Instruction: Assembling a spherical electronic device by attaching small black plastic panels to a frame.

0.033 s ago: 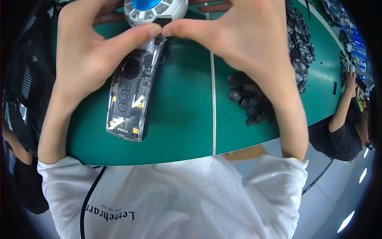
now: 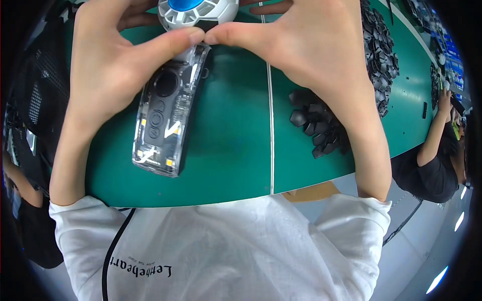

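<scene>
Two hands, left hand point(image 2: 108, 65) and right hand point(image 2: 306, 50), on one handheld fan point(image 2: 168, 110).

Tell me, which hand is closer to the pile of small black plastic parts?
Right. The right hand sits just above the pile of small black plastic parts; the left hand is across the green table.

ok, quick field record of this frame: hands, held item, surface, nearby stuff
left hand: grips the fan from the left, thumb tip at the base of the head
right hand: grips from the right, thumb tip meeting the left thumb
held item: handheld fan with clear handle, white round head, blue centre cap
surface: green table with a white line across it
nearby: small pile of black parts under the right wrist; larger heap of black parts further right
other people: person in black at the right edge of the table
</scene>
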Demonstrator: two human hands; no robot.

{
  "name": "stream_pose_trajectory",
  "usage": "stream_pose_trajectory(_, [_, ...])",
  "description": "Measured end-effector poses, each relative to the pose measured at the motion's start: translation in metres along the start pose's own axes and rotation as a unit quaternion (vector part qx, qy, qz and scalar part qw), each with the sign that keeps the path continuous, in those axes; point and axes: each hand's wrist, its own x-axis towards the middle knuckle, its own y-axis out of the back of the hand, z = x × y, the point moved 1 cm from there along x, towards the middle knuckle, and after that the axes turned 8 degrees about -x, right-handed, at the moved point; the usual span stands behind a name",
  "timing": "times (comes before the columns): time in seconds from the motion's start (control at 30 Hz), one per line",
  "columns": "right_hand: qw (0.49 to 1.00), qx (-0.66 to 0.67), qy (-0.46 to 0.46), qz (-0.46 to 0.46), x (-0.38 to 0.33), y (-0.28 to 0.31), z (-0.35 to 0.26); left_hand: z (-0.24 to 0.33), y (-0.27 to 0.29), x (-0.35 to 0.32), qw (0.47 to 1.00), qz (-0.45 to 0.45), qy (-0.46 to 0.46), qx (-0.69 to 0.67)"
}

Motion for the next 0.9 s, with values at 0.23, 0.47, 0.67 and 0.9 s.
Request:
stream_pose_trajectory(0.23, [0.998, -0.029, -0.025, -0.053, -0.005, -0.002, 0.006, 0.006, -0.003, -0.001, 0.999, 0.039, 0.015, -0.033])
stream_pose_trajectory(0.47, [1.0, -0.009, -0.025, -0.01, -0.013, 0.003, 0.011, 0.009, -0.01, 0.005, 0.996, 0.05, 0.029, -0.066])
stream_pose_trajectory(0.67, [0.961, 0.156, -0.222, -0.048, 0.002, 0.025, 0.012, -0.008, 0.031, 0.017, 0.996, -0.027, 0.051, -0.07])
stream_pose_trajectory(0.9, [0.992, -0.014, 0.022, -0.121, -0.039, 0.052, 0.037, -0.028, 0.024, 0.005, 0.988, -0.078, 0.006, 0.131])
